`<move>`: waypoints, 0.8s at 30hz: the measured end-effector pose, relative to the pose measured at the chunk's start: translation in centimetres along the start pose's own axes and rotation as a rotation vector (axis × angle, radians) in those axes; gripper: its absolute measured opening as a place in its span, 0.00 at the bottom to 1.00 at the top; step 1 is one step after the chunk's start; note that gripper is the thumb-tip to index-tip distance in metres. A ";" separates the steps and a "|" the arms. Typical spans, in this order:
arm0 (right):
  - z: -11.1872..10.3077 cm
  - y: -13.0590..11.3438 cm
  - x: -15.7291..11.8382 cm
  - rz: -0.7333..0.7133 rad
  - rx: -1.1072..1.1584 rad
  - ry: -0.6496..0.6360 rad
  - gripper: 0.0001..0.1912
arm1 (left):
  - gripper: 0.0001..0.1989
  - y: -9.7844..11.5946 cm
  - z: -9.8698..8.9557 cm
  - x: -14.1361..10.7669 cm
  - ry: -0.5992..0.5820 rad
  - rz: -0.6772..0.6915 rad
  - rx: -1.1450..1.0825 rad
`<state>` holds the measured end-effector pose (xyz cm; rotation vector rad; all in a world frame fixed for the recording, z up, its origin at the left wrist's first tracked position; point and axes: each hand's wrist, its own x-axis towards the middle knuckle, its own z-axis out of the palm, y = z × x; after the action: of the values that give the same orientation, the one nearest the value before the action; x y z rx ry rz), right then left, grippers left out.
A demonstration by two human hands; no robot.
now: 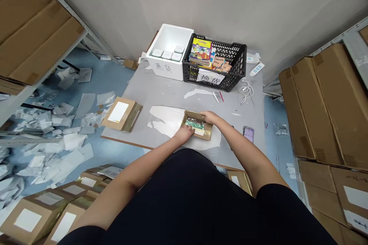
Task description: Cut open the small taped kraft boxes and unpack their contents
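Note:
My left hand (184, 134) and my right hand (209, 116) both rest on an open kraft cardboard box (207, 130) lying flat on the table. The left hand is on its near left edge and the right hand on its far edge. Inside the box lies a packet in green and gold foil (195, 124), partly covered by my left fingers. Under the box is a white plastic sheet (163, 120). A closed kraft box with a white label (120, 114) lies to the left, apart from my hands.
The grey table (161, 97) holds a white foam box (169, 51) of small white cartons, a black plastic crate (234, 59) of children's books, white cables (246, 90) and a blurred phone (248, 134). Stacked cartons and metal shelving stand on both sides; plastic scraps litter the floor.

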<state>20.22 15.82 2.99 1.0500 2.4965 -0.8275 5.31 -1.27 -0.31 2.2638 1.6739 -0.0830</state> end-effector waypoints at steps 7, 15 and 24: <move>-0.9 0.6 0.5 0.011 -0.021 -0.001 0.22 | 0.22 -0.5 -1.4 1.5 0.041 -0.001 0.059; -0.8 0.6 0.8 0.052 -0.056 -0.030 0.18 | 0.23 -1.5 -2.6 2.2 -0.085 0.051 0.045; -1.0 0.8 1.3 0.057 -0.066 -0.044 0.16 | 0.07 -0.4 -2.6 0.2 -0.007 0.152 0.167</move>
<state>19.85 17.65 2.85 1.0636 2.4289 -0.7383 4.65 -0.22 2.05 2.5023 1.5370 -0.2013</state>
